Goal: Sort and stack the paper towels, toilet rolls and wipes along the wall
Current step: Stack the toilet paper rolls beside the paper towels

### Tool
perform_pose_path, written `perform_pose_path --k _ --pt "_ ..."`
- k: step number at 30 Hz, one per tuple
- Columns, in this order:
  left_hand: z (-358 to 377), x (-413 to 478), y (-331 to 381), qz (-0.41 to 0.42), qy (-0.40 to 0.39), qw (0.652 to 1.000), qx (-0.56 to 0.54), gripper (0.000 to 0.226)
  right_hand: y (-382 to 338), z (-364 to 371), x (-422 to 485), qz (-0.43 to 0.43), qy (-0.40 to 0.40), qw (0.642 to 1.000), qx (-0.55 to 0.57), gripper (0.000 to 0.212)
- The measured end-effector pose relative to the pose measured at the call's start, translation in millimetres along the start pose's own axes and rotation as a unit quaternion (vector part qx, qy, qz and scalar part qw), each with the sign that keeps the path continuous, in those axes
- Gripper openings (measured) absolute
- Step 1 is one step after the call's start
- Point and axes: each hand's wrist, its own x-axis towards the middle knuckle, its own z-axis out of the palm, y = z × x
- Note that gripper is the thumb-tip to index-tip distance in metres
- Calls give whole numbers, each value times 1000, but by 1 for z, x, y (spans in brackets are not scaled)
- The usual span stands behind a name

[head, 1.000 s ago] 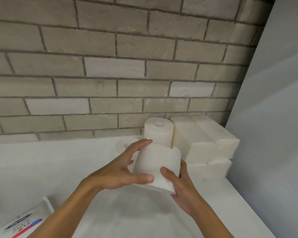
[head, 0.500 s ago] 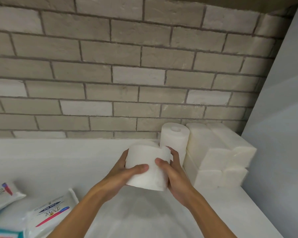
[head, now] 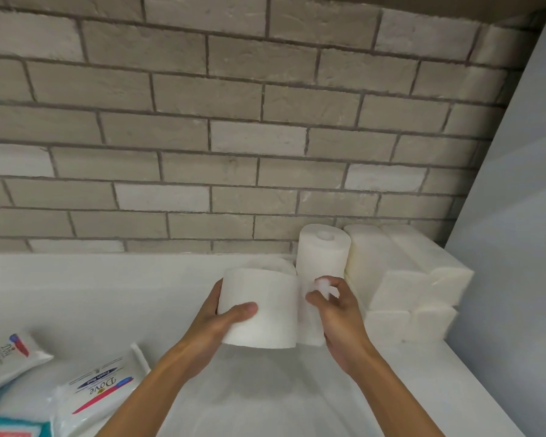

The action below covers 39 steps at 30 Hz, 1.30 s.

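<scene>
Item: toilet roll (head: 259, 307), being held just beside the tall paper towel roll (head: 322, 263) near the wall.
Left hand (head: 221, 320): gripping its side.
Right hand (head: 338, 310): fingers loosely curled, holding nothing.
Handling: likely light, soft, crushable; hold around the sides.

White toilet roll (head: 260, 307); cream folded towels (head: 413, 279); grey-beige brick wall (head: 234, 121); white wipes pack (head: 98, 392), blue-red label.

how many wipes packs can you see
3, possibly more: a Dove pack lower left, another white pack at the left edge, a teal pack in the bottom-left corner, cut off by the frame.
</scene>
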Motion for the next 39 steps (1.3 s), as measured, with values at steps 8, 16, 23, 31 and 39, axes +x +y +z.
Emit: perform_pose_path --k 8,16,23,31,39 --pt "12 -1 -3 -38 3 999 -17 106 10 -4 -1 28 -34 999 2 36" --pt "-1 5 3 16 -71 964 257 140 2 -3 8 58 2 997 -50 21" --pt "-10 8 17 49 4 946 321 121 -4 -3 13 64 39 996 -57 21" --pt "-1 7 13 104 17 906 409 128 -15 -2 21 -8 88 983 -159 23" --pt "16 15 14 222 44 874 431 105 -25 19 3 -124 55 961 -242 17"
